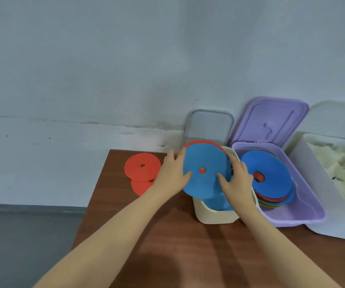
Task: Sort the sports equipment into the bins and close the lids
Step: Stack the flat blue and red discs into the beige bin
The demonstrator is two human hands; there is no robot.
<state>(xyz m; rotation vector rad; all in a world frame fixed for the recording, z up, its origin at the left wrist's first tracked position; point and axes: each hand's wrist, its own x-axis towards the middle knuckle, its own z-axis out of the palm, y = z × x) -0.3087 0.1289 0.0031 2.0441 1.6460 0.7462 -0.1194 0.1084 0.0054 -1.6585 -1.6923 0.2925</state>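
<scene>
**Blue disc going into the cream bin**

Blue foam-like disc point(205, 169) sits between my two hands, tilted up on edge over the cream bin point(215, 215). Nearest me is bare brown bench point(167, 246). My left hand point(170, 175) pinches the disc's left rim, thumb on the face, fingers curled behind. My right hand point(237, 180) grips the right rim the same way. A thin red edge point(203, 142) shows along the top, so I judge a red disc is pressed behind the blue one.

To do this well, I should keep both discs squeezed together so the back one does not slip. The bin mouth looks narrower than the disc lying flat, so I would lower it on edge, parallel to the long walls, beside the blue disc already inside. I should let go only once the lower rim rests on something.

Left of my hands, two red discs point(143, 173) lie overlapped on the bench, yet to be sorted. To the right, the purple bin point(304, 206) holds a stack of discs point(271, 179), blue on top. Beyond it a white tub point(321, 183) holds something pale and fluffy. Behind, the clear lid point(209, 125) and purple lid point(271, 121) stand raised near the wall.

I cannot see the cream bin's bottom or how full it is. The white tub is cut off at the frame edge. Whether the lids are hinged I cannot tell.
</scene>
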